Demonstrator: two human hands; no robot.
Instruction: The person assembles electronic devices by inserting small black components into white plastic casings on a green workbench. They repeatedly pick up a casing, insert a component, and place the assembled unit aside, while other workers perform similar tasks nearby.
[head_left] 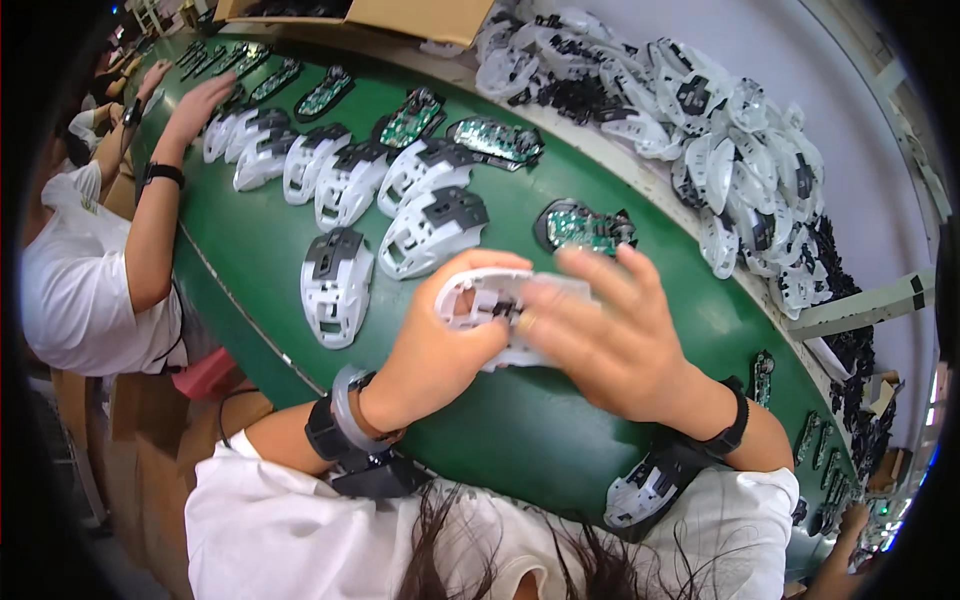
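The left hand [425, 345] grips a white, curved plastic shell [487, 300]; the right hand [630, 350], blurred, overlaps it, hold unclear. Uneven pressing could make it slip.

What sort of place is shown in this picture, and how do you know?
Probably an assembly line: a long green work surface carries rows of circuit boards and white shells, with people along it.

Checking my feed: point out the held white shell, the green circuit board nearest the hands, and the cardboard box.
White shell [489, 300]: head view, inner face.
Green circuit board [580, 230]: head view, board's middle.
Cardboard box [418, 18]: head view, brown panel.
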